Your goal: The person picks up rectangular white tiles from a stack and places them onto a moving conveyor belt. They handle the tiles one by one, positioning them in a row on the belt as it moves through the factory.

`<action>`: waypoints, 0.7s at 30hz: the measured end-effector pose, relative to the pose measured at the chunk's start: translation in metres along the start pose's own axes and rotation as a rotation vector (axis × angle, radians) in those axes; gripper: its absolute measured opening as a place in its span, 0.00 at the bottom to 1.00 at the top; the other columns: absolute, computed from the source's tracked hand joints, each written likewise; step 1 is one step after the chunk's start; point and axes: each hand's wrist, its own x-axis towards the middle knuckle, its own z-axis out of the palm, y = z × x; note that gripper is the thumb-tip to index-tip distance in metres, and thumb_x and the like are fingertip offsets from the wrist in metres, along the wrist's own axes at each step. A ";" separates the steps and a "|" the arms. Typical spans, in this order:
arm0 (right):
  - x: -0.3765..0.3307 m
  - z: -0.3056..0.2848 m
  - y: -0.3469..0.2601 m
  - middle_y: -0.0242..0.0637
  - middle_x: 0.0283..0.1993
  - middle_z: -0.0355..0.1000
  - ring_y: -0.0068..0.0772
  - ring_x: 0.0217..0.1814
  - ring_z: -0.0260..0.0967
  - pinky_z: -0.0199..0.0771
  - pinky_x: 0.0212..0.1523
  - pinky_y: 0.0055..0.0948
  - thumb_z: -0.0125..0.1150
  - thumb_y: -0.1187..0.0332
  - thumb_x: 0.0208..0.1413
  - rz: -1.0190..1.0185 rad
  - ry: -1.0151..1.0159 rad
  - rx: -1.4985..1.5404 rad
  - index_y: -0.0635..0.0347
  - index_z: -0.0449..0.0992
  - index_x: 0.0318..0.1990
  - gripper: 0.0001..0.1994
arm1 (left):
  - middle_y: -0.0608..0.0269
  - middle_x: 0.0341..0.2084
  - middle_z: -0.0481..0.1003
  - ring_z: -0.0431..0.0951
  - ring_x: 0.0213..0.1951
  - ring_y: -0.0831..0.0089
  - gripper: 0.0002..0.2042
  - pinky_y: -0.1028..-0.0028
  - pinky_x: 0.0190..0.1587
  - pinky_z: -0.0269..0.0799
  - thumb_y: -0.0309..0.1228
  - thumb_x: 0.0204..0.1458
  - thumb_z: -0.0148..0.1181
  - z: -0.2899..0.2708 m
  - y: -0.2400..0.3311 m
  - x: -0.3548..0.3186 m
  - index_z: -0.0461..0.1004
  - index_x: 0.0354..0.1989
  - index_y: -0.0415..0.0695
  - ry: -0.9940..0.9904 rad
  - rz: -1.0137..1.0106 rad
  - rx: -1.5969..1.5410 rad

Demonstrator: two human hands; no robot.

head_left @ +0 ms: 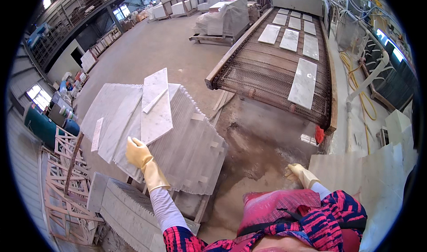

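My left hand (pixel 138 153), in a yellow rubber glove, is over the near left part of a large stack of pale stone tiles (pixel 191 140). Its fingers are partly bent, and no tile shows in its grasp. Just beyond it, one loose white tile (pixel 156 114) lies askew on top of the stack, with a narrow stone strip (pixel 155 101) across it. Low on my right side, my right hand (pixel 302 175), gloved alike, hangs with loosely bent fingers and nothing visible in it. A conveyor (pixel 267 74) ahead to the right carries several white tiles, the nearest tile (pixel 303 83) close to its front end.
A second row of tiles (pixel 129 212) stands at lower left, beside a wooden frame (pixel 73 189). Wet ground (pixel 253 163) lies between stack and conveyor. A pale sheet (pixel 351 176) is at right, with a yellow hose (pixel 367 107) beyond. Farther back stands a wrapped pallet load (pixel 222 20).
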 end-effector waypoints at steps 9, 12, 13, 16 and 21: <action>-0.040 -0.031 -0.018 0.50 0.43 0.82 0.46 0.37 0.82 0.83 0.39 0.41 0.42 0.53 0.73 -0.068 0.076 -0.053 0.62 0.74 0.57 0.22 | 0.49 0.40 0.83 0.83 0.41 0.52 0.15 0.55 0.43 0.78 0.38 0.63 0.53 0.006 -0.007 -0.002 0.81 0.48 0.42 0.033 0.018 0.046; -0.008 -0.051 0.016 0.51 0.43 0.82 0.46 0.35 0.82 0.83 0.37 0.42 0.42 0.53 0.73 -0.008 0.076 0.041 0.62 0.73 0.57 0.22 | 0.51 0.39 0.83 0.83 0.39 0.52 0.15 0.56 0.41 0.78 0.38 0.64 0.53 0.005 0.001 0.001 0.81 0.48 0.42 0.063 0.042 0.063; 0.010 -0.056 0.033 0.51 0.43 0.82 0.46 0.35 0.82 0.83 0.36 0.42 0.42 0.53 0.73 0.007 0.075 0.079 0.62 0.73 0.57 0.22 | 0.51 0.38 0.83 0.83 0.39 0.52 0.15 0.56 0.41 0.78 0.38 0.64 0.53 0.006 0.005 0.001 0.81 0.48 0.42 0.071 0.051 0.058; 0.037 -0.066 0.062 0.51 0.43 0.82 0.46 0.34 0.81 0.83 0.35 0.42 0.41 0.54 0.73 0.036 0.079 0.158 0.62 0.73 0.56 0.22 | 0.51 0.38 0.84 0.83 0.39 0.52 0.15 0.57 0.41 0.78 0.38 0.64 0.54 0.011 0.001 0.000 0.81 0.48 0.43 0.100 0.070 0.053; 0.032 -0.067 0.079 0.52 0.43 0.82 0.48 0.35 0.81 0.83 0.35 0.42 0.42 0.55 0.73 0.036 0.100 0.207 0.62 0.74 0.56 0.21 | 0.52 0.39 0.84 0.83 0.40 0.53 0.15 0.57 0.43 0.78 0.39 0.64 0.53 0.016 -0.014 -0.002 0.81 0.48 0.44 0.089 0.065 0.084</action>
